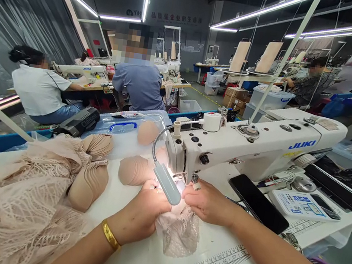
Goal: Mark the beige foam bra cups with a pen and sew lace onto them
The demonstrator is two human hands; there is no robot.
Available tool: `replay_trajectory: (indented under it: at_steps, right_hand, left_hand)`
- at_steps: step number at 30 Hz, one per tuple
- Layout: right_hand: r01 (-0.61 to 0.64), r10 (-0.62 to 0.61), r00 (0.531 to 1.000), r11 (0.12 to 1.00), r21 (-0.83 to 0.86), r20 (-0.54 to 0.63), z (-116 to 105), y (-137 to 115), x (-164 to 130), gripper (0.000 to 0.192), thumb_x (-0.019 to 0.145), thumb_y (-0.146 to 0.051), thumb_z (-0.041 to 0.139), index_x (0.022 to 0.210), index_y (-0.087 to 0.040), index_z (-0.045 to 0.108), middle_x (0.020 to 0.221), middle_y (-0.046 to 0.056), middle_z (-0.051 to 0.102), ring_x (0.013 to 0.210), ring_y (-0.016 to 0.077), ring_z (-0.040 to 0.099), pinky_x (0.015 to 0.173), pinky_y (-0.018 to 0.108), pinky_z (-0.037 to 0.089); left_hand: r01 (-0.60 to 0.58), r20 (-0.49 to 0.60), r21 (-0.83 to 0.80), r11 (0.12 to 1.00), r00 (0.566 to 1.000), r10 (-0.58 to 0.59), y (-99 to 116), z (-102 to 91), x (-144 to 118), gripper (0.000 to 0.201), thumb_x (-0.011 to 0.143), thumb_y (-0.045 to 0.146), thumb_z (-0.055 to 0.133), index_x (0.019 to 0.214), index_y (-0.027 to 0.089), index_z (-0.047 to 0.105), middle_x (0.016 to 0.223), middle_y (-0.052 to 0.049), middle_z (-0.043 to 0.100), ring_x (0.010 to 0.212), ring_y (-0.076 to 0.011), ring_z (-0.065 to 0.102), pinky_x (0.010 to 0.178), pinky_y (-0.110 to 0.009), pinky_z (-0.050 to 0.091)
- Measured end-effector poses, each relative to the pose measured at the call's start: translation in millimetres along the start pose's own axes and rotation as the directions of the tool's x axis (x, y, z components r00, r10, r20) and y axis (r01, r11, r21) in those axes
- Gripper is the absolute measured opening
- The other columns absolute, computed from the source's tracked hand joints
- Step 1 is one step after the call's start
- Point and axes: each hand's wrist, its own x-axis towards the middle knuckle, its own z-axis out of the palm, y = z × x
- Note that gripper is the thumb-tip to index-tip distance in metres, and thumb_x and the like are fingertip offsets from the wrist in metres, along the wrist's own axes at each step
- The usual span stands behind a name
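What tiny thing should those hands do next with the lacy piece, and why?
Maybe ease the lace piece slightly farther under the sewing machine, slowly. The left hand and right hand seem to hold it from either side, close by the machine's head, where the small lamp shines. The needle is hard to make out, so going slowly seems wise.

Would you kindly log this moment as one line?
left hand: at lace fabric | right hand: at same fabric, opposite side | lamp: lit, above fabric | sewing machine: beyond hands | black phone: on table
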Motion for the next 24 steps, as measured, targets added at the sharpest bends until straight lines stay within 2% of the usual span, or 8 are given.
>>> replay_trajectory:
  at_steps: [3,8,12,16,20,24]
  right_hand:
    - [-0.066,0.065,0.998,0.998,-0.016,-0.019,1,1,-1,0.025,0.082,0.001,0.051,0.075,-0.022,0.057,0.08,0.003,0.063,0.078,0.021,0.048,0.075,0.033,0.038]
    - [-0.155,0.151,0.983,0.987,-0.035,-0.109,3,0,-4,0.023,0.083,-0.002,0.051,0.083,-0.022,0.064,0.078,0.004,0.061,0.077,0.0222,0.047,0.073,0.033,0.04]
    - [-0.167,0.16,0.966,0.986,-0.017,-0.205,5,2,-4,0.024,0.085,-0.004,0.05,0.083,-0.022,0.066,0.071,0.003,0.057,0.076,0.0232,0.048,0.072,0.034,0.043]
    - [-0.178,0.186,0.937,0.983,0.051,-0.297,6,4,-2,0.025,0.087,-0.002,0.05,0.084,-0.022,0.065,0.077,0.005,0.063,0.08,0.0248,0.056,0.075,0.037,0.05]
    - [-0.212,0.241,0.911,0.97,0.122,-0.336,7,4,0,0.026,0.088,-0.002,0.05,0.09,-0.022,0.065,0.079,0.006,0.066,0.083,0.0256,0.061,0.079,0.039,0.053]
    - [-0.198,0.232,0.911,0.971,0.133,-0.341,9,5,-2,0.025,0.087,-0.002,0.05,0.088,-0.023,0.064,0.079,0.006,0.067,0.081,0.0252,0.061,0.078,0.039,0.053]
  left_hand:
    - [-0.008,0.037,-0.009,1.0,0.999,0.009,-2,-3.4,3,0.017,0.083,0.009,0.057,0.082,0.024,0.066,0.093,-0.002,0.073,0.091,-0.0241,0.063,0.093,-0.043,0.037]
    - [0.041,0.019,-0.029,0.999,0.999,-0.041,-6,-4.9,7,0.016,0.081,0.009,0.057,0.084,0.023,0.064,0.09,-0.002,0.073,0.088,-0.0236,0.062,0.088,-0.042,0.034]
    - [0.044,0.003,-0.037,0.998,0.999,-0.043,-12,-3.8,9,0.015,0.08,0.008,0.056,0.08,0.021,0.061,0.086,0.0,0.072,0.085,-0.022,0.06,0.089,-0.043,0.031]
    - [0.057,-0.019,-0.055,0.997,0.998,-0.059,-17,-3.2,10,0.014,0.08,0.009,0.057,0.082,0.022,0.063,0.087,-0.001,0.073,0.088,-0.0233,0.06,0.089,-0.043,0.031]
    - [0.063,-0.023,-0.062,0.996,0.998,-0.064,-15,-2.9,9,0.02,0.082,0.011,0.055,0.09,0.024,0.069,0.092,-0.002,0.075,0.092,-0.0244,0.063,0.093,-0.044,0.032]
    - [0.06,0.004,-0.022,0.998,0.998,-0.06,-12,-1.4,10,0.016,0.082,0.012,0.056,0.083,0.023,0.067,0.089,-0.004,0.074,0.091,-0.0255,0.064,0.095,-0.045,0.034]
